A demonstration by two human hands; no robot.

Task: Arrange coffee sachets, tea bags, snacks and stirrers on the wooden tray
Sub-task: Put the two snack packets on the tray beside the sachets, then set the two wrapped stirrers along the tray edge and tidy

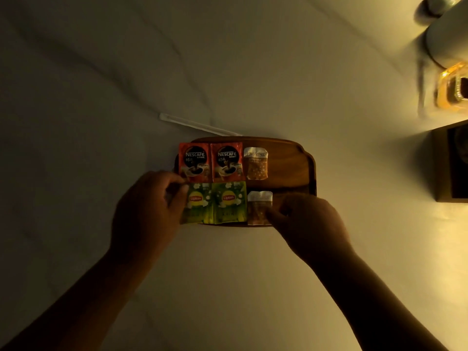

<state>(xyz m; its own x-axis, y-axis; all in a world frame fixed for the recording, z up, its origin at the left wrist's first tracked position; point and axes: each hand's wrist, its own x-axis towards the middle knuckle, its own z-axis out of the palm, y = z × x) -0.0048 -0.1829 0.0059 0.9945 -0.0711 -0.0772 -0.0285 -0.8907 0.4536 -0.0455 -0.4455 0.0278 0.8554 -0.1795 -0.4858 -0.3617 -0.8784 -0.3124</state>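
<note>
A wooden tray (291,163) lies on a white sheet. Two red Nescafe sachets (194,162) (227,162) fill its far left, with a small snack packet (257,166) to their right. Two green Lipton tea bags (198,202) (230,202) lie in the near row. My left hand (149,206) pinches the left edge of the left tea bag. A second snack packet (258,207) sits right of the tea bags, and my right hand (306,221) grips its right edge. A wrapped stirrer (195,124) rests on the sheet beyond the tray's far left corner.
The tray's right half shows bare wood. At the far right stand a white cylindrical vessel (448,39), an amber glass object (453,89) and a dark wooden box (453,163). Creased white sheet surrounds the tray.
</note>
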